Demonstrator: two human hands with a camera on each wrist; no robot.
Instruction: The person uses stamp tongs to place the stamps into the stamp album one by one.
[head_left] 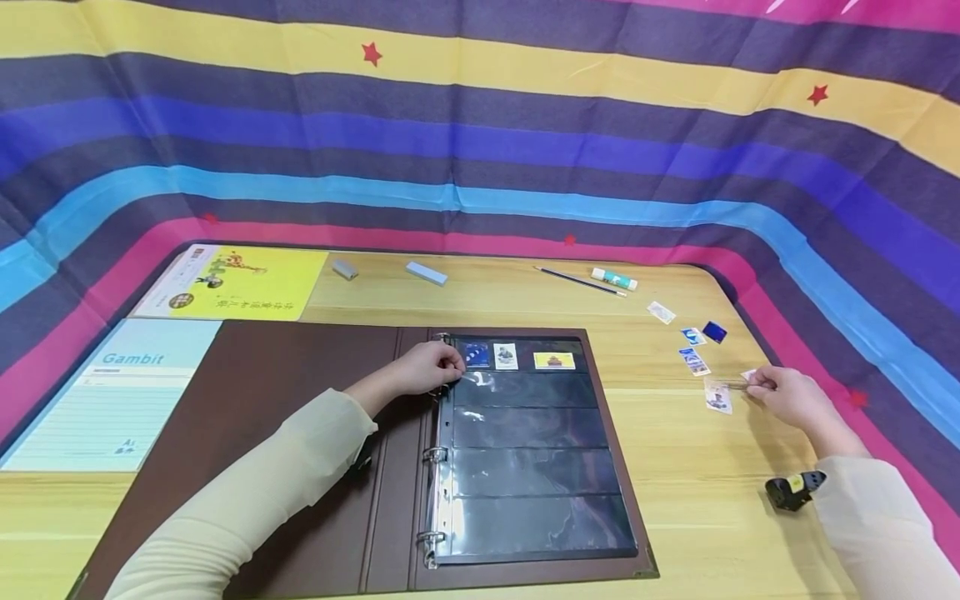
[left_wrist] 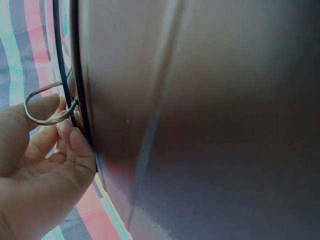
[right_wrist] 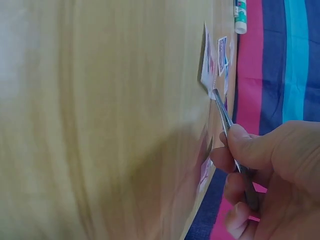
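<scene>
My left hand (head_left: 427,367) pinches the left edge of a black pocket page (head_left: 528,429) near its top ring; in the left wrist view the fingers (left_wrist: 80,145) curl beside the metal ring (left_wrist: 50,121). The page lies in an open brown binder (head_left: 315,417). Its top row holds a dark blue stamp (head_left: 477,355), a white one (head_left: 506,357) and a yellow one (head_left: 554,361). My right hand (head_left: 795,404) grips metal tweezers (right_wrist: 223,111), their tips at the corner of a white stamp (right_wrist: 208,65). That stamp looks tilted against the table.
Several loose stamps (head_left: 694,362) lie on the table's right side. Behind them are a glue stick (head_left: 613,279) and a pencil (head_left: 581,282). A small black object (head_left: 793,491) sits beside the right sleeve. Two erasers (head_left: 426,273), a yellow book (head_left: 247,283) and a Gambit notebook (head_left: 112,396) lie left.
</scene>
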